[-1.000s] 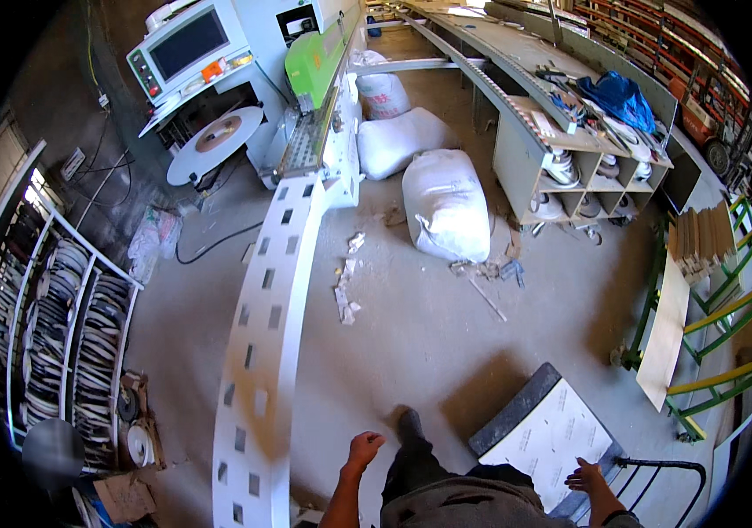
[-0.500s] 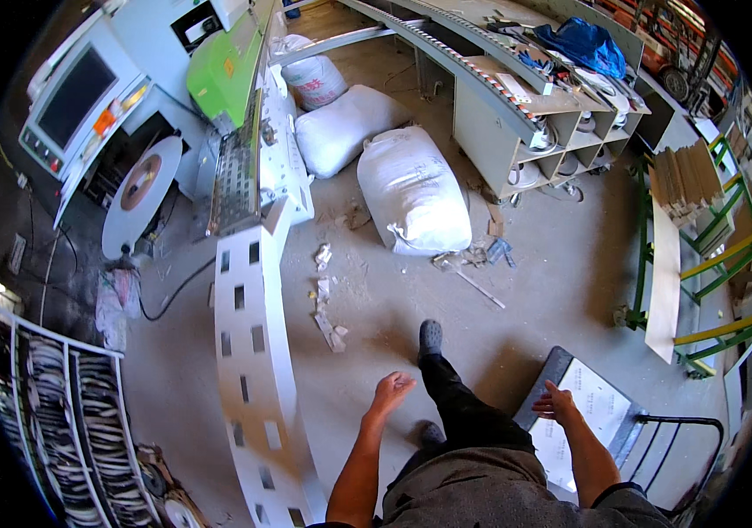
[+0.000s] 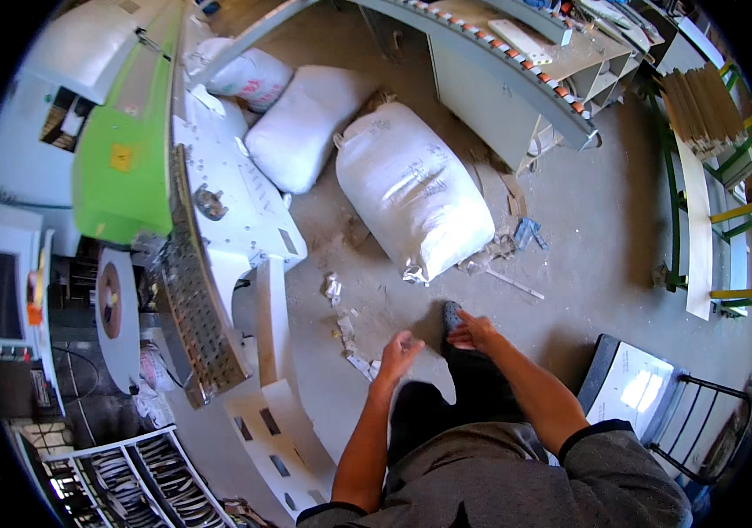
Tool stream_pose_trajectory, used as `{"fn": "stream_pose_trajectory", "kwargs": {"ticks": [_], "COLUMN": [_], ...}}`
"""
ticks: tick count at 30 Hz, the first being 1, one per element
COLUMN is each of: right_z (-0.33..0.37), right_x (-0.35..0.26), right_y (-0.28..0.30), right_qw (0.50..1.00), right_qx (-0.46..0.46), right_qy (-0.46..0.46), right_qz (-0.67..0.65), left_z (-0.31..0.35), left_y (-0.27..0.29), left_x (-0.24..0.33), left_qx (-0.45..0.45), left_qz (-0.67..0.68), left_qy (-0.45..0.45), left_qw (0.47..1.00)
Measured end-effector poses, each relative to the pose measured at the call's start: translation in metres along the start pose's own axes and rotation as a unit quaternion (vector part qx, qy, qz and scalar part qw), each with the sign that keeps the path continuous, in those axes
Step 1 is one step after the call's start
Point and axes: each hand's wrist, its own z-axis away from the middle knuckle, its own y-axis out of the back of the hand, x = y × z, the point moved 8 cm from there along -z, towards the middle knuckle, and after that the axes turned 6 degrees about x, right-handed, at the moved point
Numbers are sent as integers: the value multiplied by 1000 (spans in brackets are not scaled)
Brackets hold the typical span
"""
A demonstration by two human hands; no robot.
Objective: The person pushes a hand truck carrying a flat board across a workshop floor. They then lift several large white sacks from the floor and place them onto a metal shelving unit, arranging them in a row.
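My left hand hangs in the air over the floor, loosely curled, its fingers slightly apart and nothing seen in it. My right hand is beside it, above my right shoe, with its fingers stretched out to the left and holding nothing. Neither hand touches anything. Nearest ahead of them lies a large stuffed white sack, tied at its near end. Behind it to the left, a second white sack and a third with reddish print rest against the machine.
On the left are a green and white machine and a long white slotted beam. A flat cart with a black handle stands at right, near a green rack. Scraps and a thin stick litter the floor.
My view has moved closer to the sacks and turned. My right hand has swung inward from above the cart to beside my left hand. The cart now sits farther right.
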Motion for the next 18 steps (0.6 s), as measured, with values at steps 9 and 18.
{"fn": "stream_pose_trajectory", "kwargs": {"ticks": [9,18], "right_z": [-84,-167], "right_x": [-67,-69], "right_y": [-79,-93], "right_qw": [995,977], "right_qx": [70,114], "right_qy": [-58,-139], "right_qz": [-33,-118], "left_z": [-191,-271], "left_y": [-32,-50], "left_x": [-47,-59], "left_qx": [-18,-105], "left_qz": [-14,-220], "left_qy": [5,51], "left_qw": [1000,969]}}
